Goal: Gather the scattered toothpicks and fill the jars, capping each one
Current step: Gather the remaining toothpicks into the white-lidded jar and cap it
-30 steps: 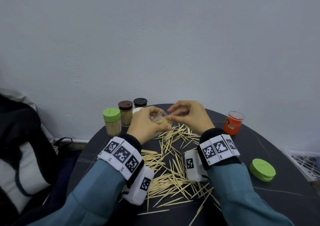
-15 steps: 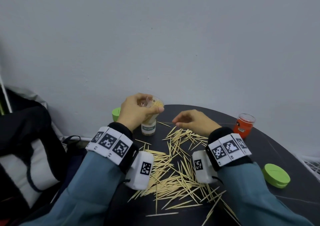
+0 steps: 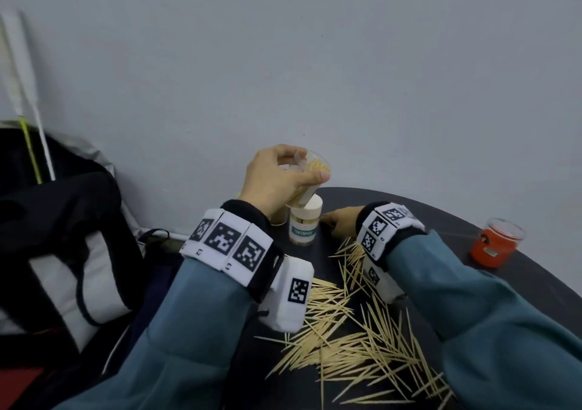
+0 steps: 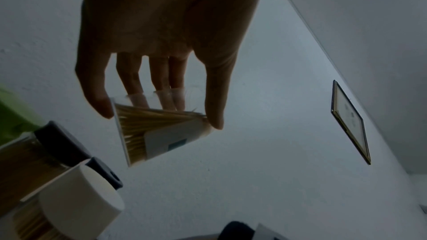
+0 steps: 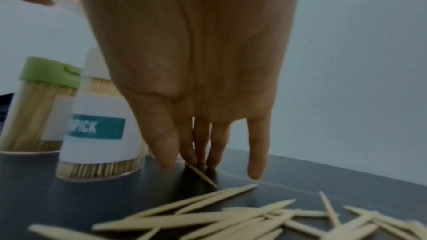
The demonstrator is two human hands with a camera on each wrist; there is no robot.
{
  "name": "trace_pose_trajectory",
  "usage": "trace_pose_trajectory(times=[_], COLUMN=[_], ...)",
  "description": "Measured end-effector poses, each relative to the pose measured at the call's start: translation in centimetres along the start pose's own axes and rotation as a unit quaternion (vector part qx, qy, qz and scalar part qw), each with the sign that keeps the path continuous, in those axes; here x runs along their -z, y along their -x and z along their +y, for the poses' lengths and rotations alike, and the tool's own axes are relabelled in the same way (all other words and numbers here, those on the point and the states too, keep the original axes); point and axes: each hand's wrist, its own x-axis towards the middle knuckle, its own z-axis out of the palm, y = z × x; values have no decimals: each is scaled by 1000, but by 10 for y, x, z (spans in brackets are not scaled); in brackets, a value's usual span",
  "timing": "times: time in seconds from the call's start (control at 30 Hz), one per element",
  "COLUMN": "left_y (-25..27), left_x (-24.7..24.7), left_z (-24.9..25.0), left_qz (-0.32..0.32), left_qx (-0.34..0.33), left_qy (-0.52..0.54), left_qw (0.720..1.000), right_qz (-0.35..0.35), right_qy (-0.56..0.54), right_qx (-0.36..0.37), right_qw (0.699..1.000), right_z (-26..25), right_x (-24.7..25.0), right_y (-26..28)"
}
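Toothpicks [image 3: 356, 343] lie scattered across the dark table [image 3: 441, 217] in the lower right of the head view, between my two sleeves. Above them, at centre frame, my left hand [image 3: 277, 183] grips an open clear jar [image 3: 311, 173], part-filled and tilted, lifted over a capped white-lidded jar [image 3: 305, 224], probably to keep its mouth free for the next sticks. My right hand [image 3: 340, 225] reaches down to the table just right of that capped jar. An orange jar [image 3: 496, 247] stands uncapped at the right edge, well apart.

From the left wrist, the left hand [image 4: 161, 43] fills the upper centre, fingers and thumb curled round the open jar [image 4: 159, 130], whose sticks lean inside. At lower left sit the white-lidded jar [image 4: 78, 200] and a dark-lidded jar [image 4: 46, 152].

From the right wrist, the right hand [image 5: 196, 61] hangs down the middle, its fingertips [image 5: 191, 158] bunched on a single toothpick [image 5: 201, 174] lying on the table, seemingly to pinch it up; whether it is already gripped, I cannot tell. At left stand the white-lidded jar [image 5: 99, 130] and a green-lidded jar [image 5: 34, 107], both full. More toothpicks [image 5: 231, 218] cross the bottom of the frame, so much gathering remains.
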Motion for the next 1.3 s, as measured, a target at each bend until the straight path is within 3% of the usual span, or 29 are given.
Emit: trace_pose_trajectory(times=[0.2, 0.43, 0.97, 1.3], left_y=[2, 6, 22, 22], left_x=[-4, -9, -21, -24], left_z=[2, 2, -1, -7], left_qz=[-12, -24, -28, -42], left_qx=[-2, 2, 4, 4], left_qy=[3, 3, -35, -51], left_qw=[1000, 1000, 999, 998], right_qz=[-16, -3, 54, 113], right_qy=[23, -35, 19, 31], right_qx=[32, 64, 0, 31], right_qw=[999, 997, 998, 993], right_z=[17, 33, 31, 39], right_x=[-3, -28, -80, -86], right_y=[23, 54, 108, 117])
